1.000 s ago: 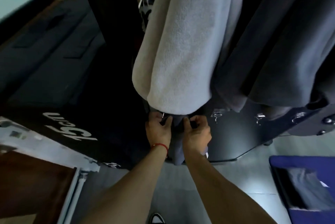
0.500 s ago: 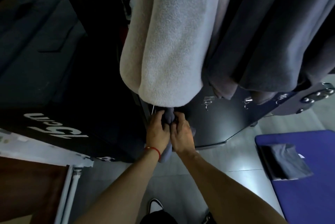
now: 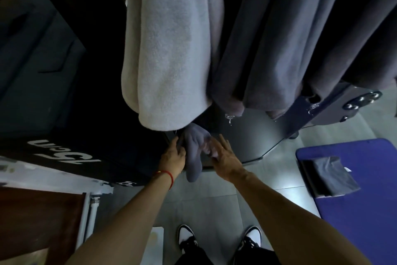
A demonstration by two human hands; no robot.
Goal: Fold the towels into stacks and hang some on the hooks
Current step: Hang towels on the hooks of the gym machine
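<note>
While left hand (image 3: pixel 173 156) pinches the small grey towel (image 3: pixel 194 153), right hand's (image 3: pixel 223 157) fingers spread.

White characters reading "15cm", seen upside down, stand on the black box (image 3: pixel 71 153) left of the white towel (image 3: pixel 169 50).

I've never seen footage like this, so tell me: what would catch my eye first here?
Most striking is the big light grey towel hanging at top centre, with dark grey towels draped beside it on the right. Just below, the left hand and the right hand flank a small grey cloth dangling under the light towel. On the right lies a blue mat bearing a folded dark towel.
</note>
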